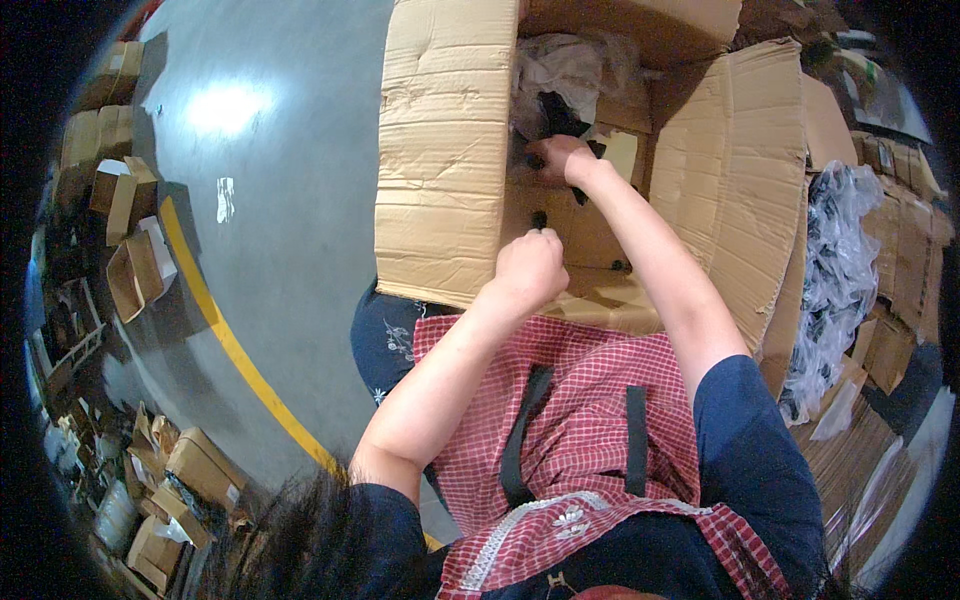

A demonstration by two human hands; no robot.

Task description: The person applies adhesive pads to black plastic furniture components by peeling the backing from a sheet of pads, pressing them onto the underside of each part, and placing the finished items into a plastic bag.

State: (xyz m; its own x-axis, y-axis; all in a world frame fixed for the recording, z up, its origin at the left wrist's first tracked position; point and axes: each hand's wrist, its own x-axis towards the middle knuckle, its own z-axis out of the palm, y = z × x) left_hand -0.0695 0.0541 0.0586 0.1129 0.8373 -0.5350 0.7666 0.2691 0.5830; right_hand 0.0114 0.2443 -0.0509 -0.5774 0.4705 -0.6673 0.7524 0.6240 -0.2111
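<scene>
Nearest, left hand fisted around a small dark piece at the open brown cardboard box. Farther in, right hand closed on another small dark part beside crumpled clear plastic wrap. Possible snag on plastic, or a dropped part.

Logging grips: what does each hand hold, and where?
Left hand is a closed fist around a small dark item. Right hand grips a black item's end inside the box.

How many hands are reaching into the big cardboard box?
2. The left hand is at the box's near edge; the right hand is deeper inside, by crumpled plastic.
</scene>
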